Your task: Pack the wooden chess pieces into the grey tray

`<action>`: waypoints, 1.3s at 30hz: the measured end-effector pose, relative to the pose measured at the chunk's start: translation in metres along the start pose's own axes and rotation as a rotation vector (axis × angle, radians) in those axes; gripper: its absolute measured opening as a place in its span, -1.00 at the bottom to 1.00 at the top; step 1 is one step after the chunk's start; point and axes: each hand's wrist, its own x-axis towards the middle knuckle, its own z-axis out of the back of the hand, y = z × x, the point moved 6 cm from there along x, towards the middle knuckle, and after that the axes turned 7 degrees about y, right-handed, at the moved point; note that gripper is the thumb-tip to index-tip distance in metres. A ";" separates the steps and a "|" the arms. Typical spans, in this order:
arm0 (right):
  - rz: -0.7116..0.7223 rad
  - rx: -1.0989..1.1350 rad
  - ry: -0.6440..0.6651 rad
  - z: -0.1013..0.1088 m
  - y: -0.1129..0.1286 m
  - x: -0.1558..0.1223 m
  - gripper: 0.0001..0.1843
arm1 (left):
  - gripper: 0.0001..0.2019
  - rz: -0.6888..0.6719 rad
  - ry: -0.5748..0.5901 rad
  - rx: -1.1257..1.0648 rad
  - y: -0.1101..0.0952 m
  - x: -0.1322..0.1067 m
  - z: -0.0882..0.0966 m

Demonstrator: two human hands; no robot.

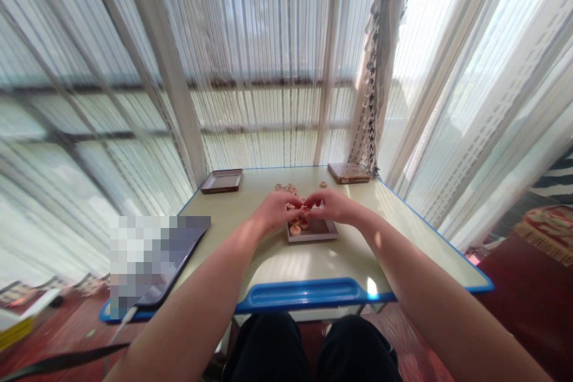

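Note:
Both hands meet over a shallow box tray (pixel 324 237) on the table in front of me. Round pale pieces with red marks, like Chinese chess pieces (pixel 295 230), lie in its left part. My left hand (pixel 280 208) comes in from the left, thumb and fingers closed around pieces at the tray's far left. From the right, my right hand (pixel 332 206) pinches at the same small group, its fingertips almost touching the left ones. The fingers partly hide the pieces between them. More loose pieces (pixel 290 187) lie just beyond my hands, and a single piece (pixel 323 184) sits farther right.
An open box lid or tray (pixel 222 181) lies at the far left of the table (pixel 394 239), and a closed flat box (pixel 349 172) at the far right. A dark tablet-like device (pixel 181 262), partly pixelated, rests at the left edge. Sheer curtains (pixel 268 59) hang behind.

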 end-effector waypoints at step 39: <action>0.030 -0.227 0.076 -0.013 0.017 -0.001 -0.74 | -0.77 0.046 -0.173 0.290 0.004 -0.003 0.011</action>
